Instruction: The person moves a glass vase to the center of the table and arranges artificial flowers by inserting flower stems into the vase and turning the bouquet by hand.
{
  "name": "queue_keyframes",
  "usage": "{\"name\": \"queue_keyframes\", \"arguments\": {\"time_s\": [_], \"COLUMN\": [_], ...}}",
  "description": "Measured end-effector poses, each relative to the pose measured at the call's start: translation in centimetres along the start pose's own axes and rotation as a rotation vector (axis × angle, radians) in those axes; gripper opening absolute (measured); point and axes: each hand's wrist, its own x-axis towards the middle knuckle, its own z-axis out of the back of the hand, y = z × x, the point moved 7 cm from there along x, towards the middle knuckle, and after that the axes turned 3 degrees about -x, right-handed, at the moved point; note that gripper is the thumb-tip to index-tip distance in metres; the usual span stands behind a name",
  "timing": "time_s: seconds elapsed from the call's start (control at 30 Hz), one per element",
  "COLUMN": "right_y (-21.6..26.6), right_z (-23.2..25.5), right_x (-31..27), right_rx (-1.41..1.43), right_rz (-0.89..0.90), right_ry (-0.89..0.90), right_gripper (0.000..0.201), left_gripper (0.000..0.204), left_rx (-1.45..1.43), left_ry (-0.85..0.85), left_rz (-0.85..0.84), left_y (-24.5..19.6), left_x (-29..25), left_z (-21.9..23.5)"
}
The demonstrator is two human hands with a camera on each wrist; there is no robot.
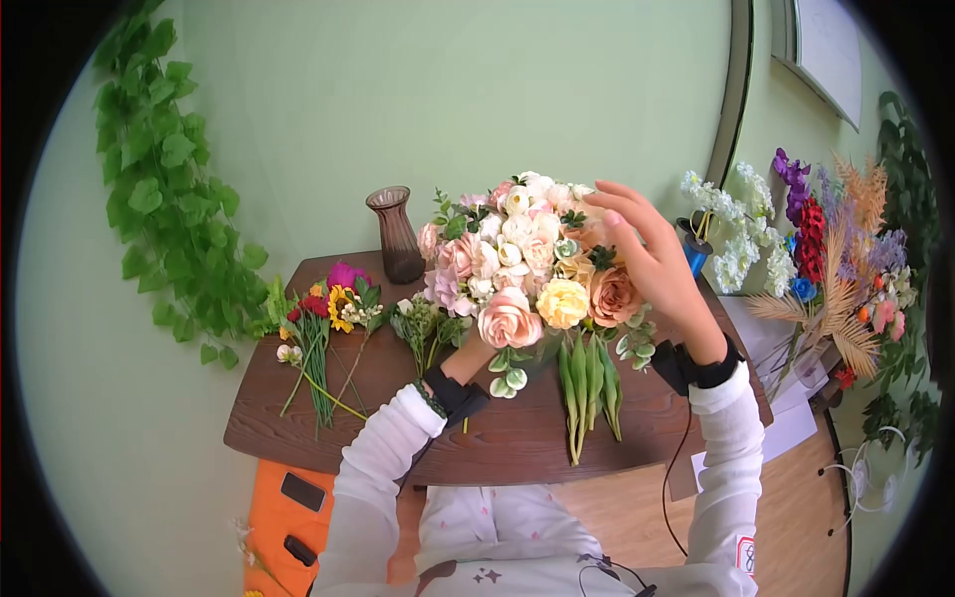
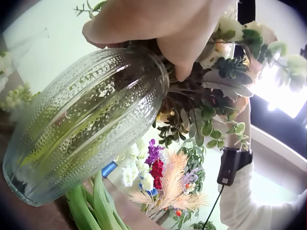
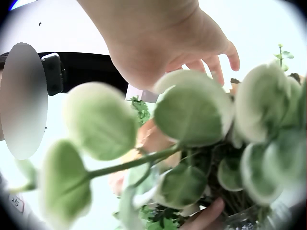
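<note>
A full bouquet (image 1: pixel 522 249) of cream, pink, yellow and tan flowers rises above a ribbed clear glass vase (image 2: pixel 91 115), whose mouth surrounds its stems. Just at the vase's rim, my left hand (image 2: pixel 158 24) grips the bouquet by its stems; the blooms hide most of that hand in the head view. My right hand (image 1: pixel 649 257) reaches over the bouquet's right side, fingers extended and slightly bent near the outer flowers. Round green leaves (image 3: pixel 192 110) fill the foreground below it in the right wrist view.
A smoky purple vase (image 1: pixel 396 234) stands at the table's back. Loose flowers (image 1: pixel 323 318) lie left on the brown table (image 1: pixel 487 443), and green tulip leaves (image 1: pixel 589 393) hang over its front. More flowers (image 1: pixel 826 249) crowd the right. A phone (image 1: pixel 302 492) lies on the orange surface.
</note>
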Motion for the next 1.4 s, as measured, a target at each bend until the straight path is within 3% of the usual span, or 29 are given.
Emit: {"name": "queue_keyframes", "arguments": {"time_s": [0.03, 0.1, 0.13, 0.2, 0.37, 0.5, 0.8, 0.87, 1.0, 1.2, 1.27, 1.4], "right_y": [0.5, 2.8, 3.3, 6.0, 4.8, 4.1, 3.7, 3.7, 3.7, 5.7, 6.4, 3.7], "right_z": [-0.2, -0.8, -1.0, -2.1, -4.3, -4.3, -3.9, -3.6, -3.5, -1.7, -1.6, -5.4], "right_x": [-0.3, -1.2, -1.6, -3.2, -4.8, -5.0, -4.7, -4.9, -5.5, -8.4, -10.8, -13.1], "right_rx": [-0.001, -0.146, -0.145, -0.348, -0.408, -0.428, -0.442, -0.376, -0.362, -0.357, -0.224, -0.088], "right_rz": [-0.001, 0.211, 0.208, 0.466, 0.482, 0.498, 0.430, 0.429, 0.438, 0.528, 0.643, 0.549], "right_ry": [0.004, 0.013, 0.016, 0.026, 0.093, 0.010, -0.002, 0.007, 0.020, -0.200, -0.187, 0.012], "right_gripper": [0.028, 0.025, 0.025, 0.023, 0.023, 0.021, 0.015, 0.016, 0.018, 0.018, 0.015, 0.012], "left_gripper": [0.033, 0.032, 0.032, 0.032, 0.032, 0.031, 0.030, 0.030, 0.029, 0.029, 0.028, 0.028], "left_rx": [-0.025, -0.073, -0.096, -0.141, -0.257, -0.341, -0.524, -0.566, -0.651, -0.775, -0.815, -0.900], "left_ry": [-0.006, -0.016, -0.020, -0.031, -0.062, -0.086, -0.126, -0.139, -0.163, -0.202, -0.215, -0.241], "left_rz": [0.000, 0.002, 0.002, -0.001, -0.009, -0.019, -0.035, -0.040, -0.053, -0.071, -0.079, -0.094], "left_y": [-0.7, -0.7, -0.2, 1.3, 3.0, 3.6, 3.1, 1.0, 2.9, 1.6, 1.7, 2.7], "left_x": [1.6, 2.4, 2.1, 0.7, -1.7, -2.2, -0.8, 2.6, -0.6, 2.4, 2.3, 1.1], "left_z": [0.0, 0.2, 0.6, 1.8, 2.3, 2.5, 1.2, -0.2, 0.6, -0.1, 0.2, 0.7]}}
